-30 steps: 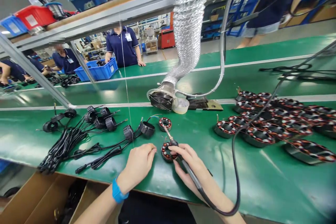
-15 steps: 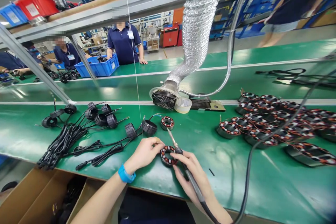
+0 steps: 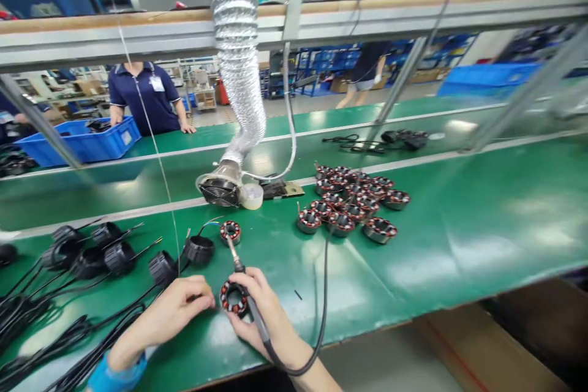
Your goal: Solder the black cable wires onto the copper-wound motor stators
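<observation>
My left hand [image 3: 177,308] is closed in a pinch, left of a stator ring with copper windings [image 3: 233,297]. A thin solder wire [image 3: 158,153] runs down from a spool into this hand; its end is too small to make out. A soldering iron [image 3: 257,313] lies in my right hand [image 3: 271,318], its tip pointing up and away. The thumb and fingers of the same hand also steady the stator ring on the bench. Just beyond the iron's tip is a second stator [image 3: 230,232], with a black round housing [image 3: 200,250] left of it, coloured wires between them.
Black cables with round housings [image 3: 89,262] spread over the left of the green bench [image 3: 367,282]. Several stators [image 3: 340,223] are grouped right of centre. A fume fan [image 3: 221,191] under a silver duct [image 3: 239,67] stands beside a tape roll [image 3: 252,196]. A co-worker [image 3: 144,98] stands opposite.
The view has swung to the right. My left hand has drawn slightly back from the stator's edge after coming close to it. My right hand keeps the iron and stator.
</observation>
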Motion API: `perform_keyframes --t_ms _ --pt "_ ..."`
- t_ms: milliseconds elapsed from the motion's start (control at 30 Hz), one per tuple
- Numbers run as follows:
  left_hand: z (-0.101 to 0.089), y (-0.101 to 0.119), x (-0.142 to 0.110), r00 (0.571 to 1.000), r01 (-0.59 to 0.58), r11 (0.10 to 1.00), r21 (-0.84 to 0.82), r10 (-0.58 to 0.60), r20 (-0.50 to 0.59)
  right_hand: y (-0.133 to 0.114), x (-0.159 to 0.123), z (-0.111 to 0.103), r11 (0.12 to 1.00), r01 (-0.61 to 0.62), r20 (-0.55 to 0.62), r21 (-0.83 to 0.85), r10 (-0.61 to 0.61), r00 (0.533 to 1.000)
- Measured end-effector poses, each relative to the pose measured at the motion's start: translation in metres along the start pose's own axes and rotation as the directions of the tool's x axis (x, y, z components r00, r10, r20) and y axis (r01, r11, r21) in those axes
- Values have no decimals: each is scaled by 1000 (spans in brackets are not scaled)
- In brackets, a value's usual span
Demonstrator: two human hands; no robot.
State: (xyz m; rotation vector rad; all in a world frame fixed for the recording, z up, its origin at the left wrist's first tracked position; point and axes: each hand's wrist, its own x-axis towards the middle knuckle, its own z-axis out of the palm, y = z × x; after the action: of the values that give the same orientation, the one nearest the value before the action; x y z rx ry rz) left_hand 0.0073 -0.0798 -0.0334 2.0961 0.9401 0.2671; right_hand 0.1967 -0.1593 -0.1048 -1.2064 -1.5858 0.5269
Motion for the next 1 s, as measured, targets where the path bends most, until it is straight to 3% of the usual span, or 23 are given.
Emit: perform_keyframes --t_ms 100,200,267,333,433,567,700,800,933,1000 --pt "-7 0 11 979 57 981 -185 -19 203 -4 3 -10 998 16 90 60 -21 996" --pt "-6 1 19 963 105 953 -284 -27 267 -7 4 -17 995 14 103 95 -24 994" --pt "-4 1 22 972 121 961 -247 -64 225 -8 3 -18 994 9 86 109 -18 996" --pt "-1 1 25 990 111 976 -189 -93 103 -7 2 -18 994 5 87 106 -14 996" --pt "6 -1 29 1000 17 993 -120 -19 -19 -2 0 -16 995 16 94 97 -25 995" --pt "13 -5 31 997 -78 997 -18 78 -6 5 -3 -16 993 42 94 112 -52 994" --pt "9 -14 24 999 -53 996 72 53 0 5 -3 -18 995 39 84 89 -46 995" --pt "7 -15 19 999 23 1000 -3 -22 37 3 -1 -19 995 48 82 89 -55 995" --pt "14 2 20 999 33 960 -276 -27 25 4 -1 -19 996 54 80 77 -60 995" --pt "19 9 24 995 80 909 -410 -94 -14 8 -2 -17 997 52 70 63 -57 996"
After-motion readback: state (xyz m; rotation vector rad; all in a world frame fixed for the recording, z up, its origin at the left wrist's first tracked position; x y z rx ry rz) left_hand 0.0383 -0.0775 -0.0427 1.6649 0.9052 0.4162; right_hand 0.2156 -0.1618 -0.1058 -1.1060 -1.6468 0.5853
